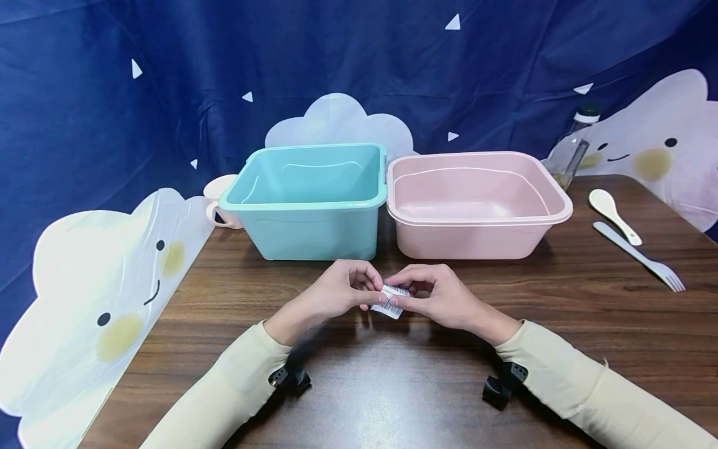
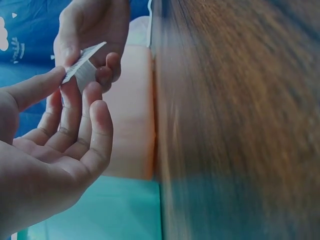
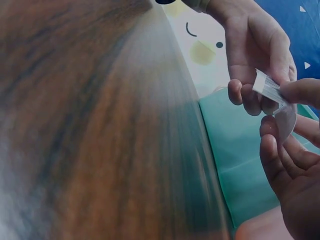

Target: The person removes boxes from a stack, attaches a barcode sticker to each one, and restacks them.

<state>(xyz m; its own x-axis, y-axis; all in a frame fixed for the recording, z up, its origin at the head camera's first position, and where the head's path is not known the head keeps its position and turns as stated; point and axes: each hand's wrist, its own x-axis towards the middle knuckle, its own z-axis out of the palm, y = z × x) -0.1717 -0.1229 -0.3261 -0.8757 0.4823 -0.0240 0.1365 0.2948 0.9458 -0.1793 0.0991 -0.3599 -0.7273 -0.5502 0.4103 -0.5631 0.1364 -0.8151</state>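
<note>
Between the two hands is a small white slip (image 1: 396, 309) with printed lines, low over the table in front of the bins. My left hand (image 1: 343, 290) pinches its left side between thumb and fingers. On the opposite side, my right hand (image 1: 447, 298) pinches it the same way, the thumbs close together. Seen from the left wrist, the slip (image 2: 86, 76) is bent, one flap hanging below the other. The right wrist view also shows the slip (image 3: 284, 122) folded, its lower flap hanging by the right fingers.
Behind the hands stand a teal bin (image 1: 314, 232) and a pink bin (image 1: 465, 242), side by side. A pink cup (image 1: 221, 187) is left of them. To the right are a glass bottle (image 1: 573, 159), a white spoon (image 1: 614, 215) and a pale blue fork (image 1: 639, 255) on the wooden table (image 1: 589, 337).
</note>
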